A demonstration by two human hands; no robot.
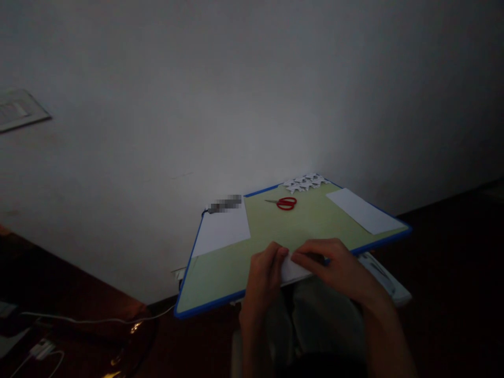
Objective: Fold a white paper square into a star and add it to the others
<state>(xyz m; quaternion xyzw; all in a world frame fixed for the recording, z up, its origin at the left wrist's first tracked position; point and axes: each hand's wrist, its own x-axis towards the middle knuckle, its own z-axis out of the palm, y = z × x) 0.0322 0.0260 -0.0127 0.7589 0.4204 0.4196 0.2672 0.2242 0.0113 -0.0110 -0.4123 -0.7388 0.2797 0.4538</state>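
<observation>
A small piece of white paper (292, 271) is held at the near edge of the table, above my lap. My left hand (268, 265) pinches its left side between thumb and fingers. From the right, my right hand (328, 258) grips the upper edge with thumb and forefinger, the fingers bent. The fingertips of both hands are close together. Part of the paper is hidden by the hands, so its full shape cannot be made out. Beyond the hands lie scissors (285, 203) with red handles, blades pointing left.
The pale green table (220, 273) has a blue rim. White sheets lie at its left (224, 231) and right (362, 211). Several folded white paper pieces (305, 182) sit at the back against the wall (252, 105). A white cable (98, 320) runs along the lower left.
</observation>
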